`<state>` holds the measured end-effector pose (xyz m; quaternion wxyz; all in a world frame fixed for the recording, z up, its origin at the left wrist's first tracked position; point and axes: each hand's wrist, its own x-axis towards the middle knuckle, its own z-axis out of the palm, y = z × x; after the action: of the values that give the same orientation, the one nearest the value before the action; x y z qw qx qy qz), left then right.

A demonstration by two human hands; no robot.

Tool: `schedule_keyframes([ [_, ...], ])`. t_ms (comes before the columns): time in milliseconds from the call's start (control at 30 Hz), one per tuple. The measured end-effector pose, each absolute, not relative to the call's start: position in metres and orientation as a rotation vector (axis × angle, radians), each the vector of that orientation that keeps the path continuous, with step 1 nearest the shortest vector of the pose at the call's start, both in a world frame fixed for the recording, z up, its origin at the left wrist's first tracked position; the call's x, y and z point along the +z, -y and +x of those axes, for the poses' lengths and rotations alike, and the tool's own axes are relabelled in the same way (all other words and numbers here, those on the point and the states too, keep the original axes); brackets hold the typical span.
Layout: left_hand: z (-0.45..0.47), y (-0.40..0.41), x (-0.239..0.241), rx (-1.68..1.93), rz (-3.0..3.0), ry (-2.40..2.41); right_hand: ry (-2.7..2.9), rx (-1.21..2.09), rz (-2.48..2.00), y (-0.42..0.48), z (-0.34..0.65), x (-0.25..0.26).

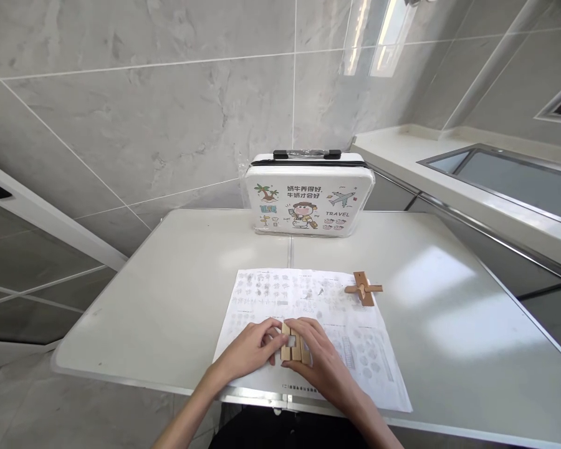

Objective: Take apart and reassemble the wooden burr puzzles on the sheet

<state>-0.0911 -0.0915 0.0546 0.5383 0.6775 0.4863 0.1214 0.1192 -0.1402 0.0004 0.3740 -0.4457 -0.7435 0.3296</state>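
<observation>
My left hand [250, 349] and my right hand [320, 355] meet over a printed instruction sheet [271, 293] near the table's front edge. Together they grip a small bundle of pale wooden puzzle bars [292, 344], held side by side and upright on the paper. The left fingers pinch the bundle from the left. Curled around its right side are the fingers of the right hand. A second wooden puzzle, a cross-shaped assembly [363, 289], lies untouched on the sheet's far right corner.
A white folding table [177, 287] carries everything. A small white case [308, 193] with cartoon prints and the word TRAVEL stands at the table's back edge against the tiled wall. A counter with a sink [514, 181] runs along the right.
</observation>
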Motion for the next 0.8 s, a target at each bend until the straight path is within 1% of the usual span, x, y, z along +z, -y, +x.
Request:
schedule_keyframes([
  [167,-0.076,0.092,0.046,0.285,1.395,-1.113,1.852,0.856,-1.209,0.146,0.123,-0.007],
  [400,-0.075,0.096,0.036,0.353,1.332,-1.089,1.836,0.855,-1.302,0.154,0.127,-0.015],
  [567,-0.079,0.099,0.035,0.452,1.214,-0.994,1.829,0.774,-1.371,0.156,0.131,-0.019],
  [800,-0.087,0.105,0.033,0.532,0.864,-0.924,1.843,0.670,-1.481,0.170,0.145,-0.028],
])
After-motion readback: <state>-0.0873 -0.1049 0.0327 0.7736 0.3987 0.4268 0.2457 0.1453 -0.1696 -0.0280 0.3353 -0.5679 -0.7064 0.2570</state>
